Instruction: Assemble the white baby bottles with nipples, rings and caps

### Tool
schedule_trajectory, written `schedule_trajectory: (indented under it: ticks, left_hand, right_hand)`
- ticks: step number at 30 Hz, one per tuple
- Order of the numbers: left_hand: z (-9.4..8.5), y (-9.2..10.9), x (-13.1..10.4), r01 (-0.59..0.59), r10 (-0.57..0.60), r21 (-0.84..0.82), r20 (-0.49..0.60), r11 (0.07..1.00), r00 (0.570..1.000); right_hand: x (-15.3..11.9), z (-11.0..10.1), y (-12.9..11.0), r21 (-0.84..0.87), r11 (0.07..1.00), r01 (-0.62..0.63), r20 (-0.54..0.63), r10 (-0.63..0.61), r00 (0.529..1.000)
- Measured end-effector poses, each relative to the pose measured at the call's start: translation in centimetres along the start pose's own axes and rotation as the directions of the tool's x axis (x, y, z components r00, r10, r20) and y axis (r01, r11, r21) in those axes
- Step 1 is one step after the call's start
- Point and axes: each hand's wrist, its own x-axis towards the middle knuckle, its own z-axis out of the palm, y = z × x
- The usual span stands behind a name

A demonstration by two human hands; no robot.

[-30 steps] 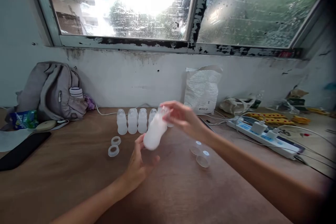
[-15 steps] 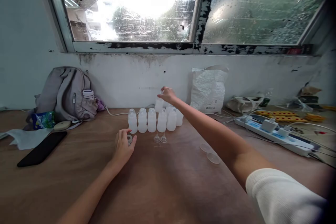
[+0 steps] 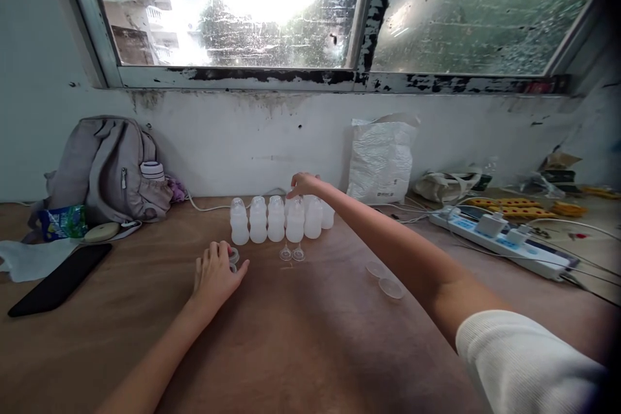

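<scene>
Frosted baby bottles [image 3: 276, 218] with clear domed caps stand upright in a row near the wall. Behind that row my right hand [image 3: 303, 185] is closed on the top of another bottle, mostly hidden by the front ones. My left hand [image 3: 217, 275] rests on the table with bent fingers, curled around small translucent bottle rings [image 3: 233, 255] between fingers and thumb. Its grip is partly hidden. Two clear bottle nipples [image 3: 292, 253] sit just in front of the row. Thin clear discs [image 3: 391, 288] lie to the right, below my right forearm.
A grey backpack [image 3: 109, 168], a black phone [image 3: 61, 281] and a white cloth [image 3: 33, 257] are at the left. A white padded bag [image 3: 381, 162] leans on the wall. At right are a power strip [image 3: 499, 242] with cables and yellow parts [image 3: 509, 208].
My right hand has lowered the bottle behind the row. My left hand has stayed by the rings, shifting slightly, and more of them shows. The whole view has moved a little.
</scene>
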Motion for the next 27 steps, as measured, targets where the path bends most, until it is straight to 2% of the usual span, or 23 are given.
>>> schedule_trajectory:
  ticks: [5,7,9,12,14,17,18,19,22,23,25,27]
  left_hand:
    - [0.3,0.2,-0.2,0.019,-0.024,0.066,0.075,0.998,0.997]
    - [0.5,0.2,-0.3,0.011,-0.017,0.062,0.102,0.998,0.995]
    - [0.7,0.2,-0.4,0.000,-0.006,0.048,0.116,0.999,0.993]
    - [0.9,0.3,-0.5,-0.048,0.049,-0.022,0.077,0.999,0.996]
    - [0.9,0.5,-0.5,-0.117,0.119,-0.154,0.006,0.981,0.993]
    - [0.9,1.2,-0.8,-0.239,0.206,-0.375,-0.125,0.896,0.970]
    - [0.9,1.4,-0.9,-0.272,0.226,-0.421,-0.156,0.865,0.962]
    - [0.9,1.6,-1.0,-0.300,0.244,-0.452,-0.178,0.840,0.953]
    - [1.1,2.2,-1.4,-0.356,0.287,-0.496,-0.212,0.792,0.934]
    - [1.2,2.4,-1.5,-0.369,0.300,-0.504,-0.216,0.781,0.929]
    - [1.3,2.7,-1.6,-0.389,0.326,-0.518,-0.213,0.762,0.921]
    - [1.3,3.1,-1.6,-0.394,0.340,-0.533,-0.200,0.749,0.919]
  right_hand:
    - [-0.1,0.1,0.5,0.025,0.998,0.061,-0.041,-0.060,0.997]
    - [-0.2,0.0,0.5,0.049,0.994,0.100,-0.100,-0.094,0.990]
    - [-0.6,-0.1,0.3,0.075,0.986,0.150,-0.213,-0.131,0.968]
    - [-2.5,0.0,-0.3,0.092,0.959,0.269,-0.426,-0.206,0.881]
    - [-4.8,1.0,-0.5,0.085,0.927,0.365,-0.511,-0.274,0.815]
    - [-9.1,4.6,0.1,0.068,0.863,0.500,-0.531,-0.393,0.751]
    - [-10.4,6.3,0.6,0.064,0.814,0.578,-0.522,-0.466,0.714]
    - [-11.5,8.1,1.1,0.078,0.794,0.603,-0.508,-0.489,0.709]
    - [-13.3,12.6,2.6,0.222,0.846,0.484,-0.433,-0.359,0.827]
    - [-13.5,13.6,3.0,0.237,0.853,0.464,-0.420,-0.341,0.841]
    - [-13.5,14.4,3.4,0.259,0.857,0.446,-0.410,-0.320,0.854]
    - [-13.7,14.2,3.5,0.268,0.849,0.456,-0.425,-0.321,0.847]
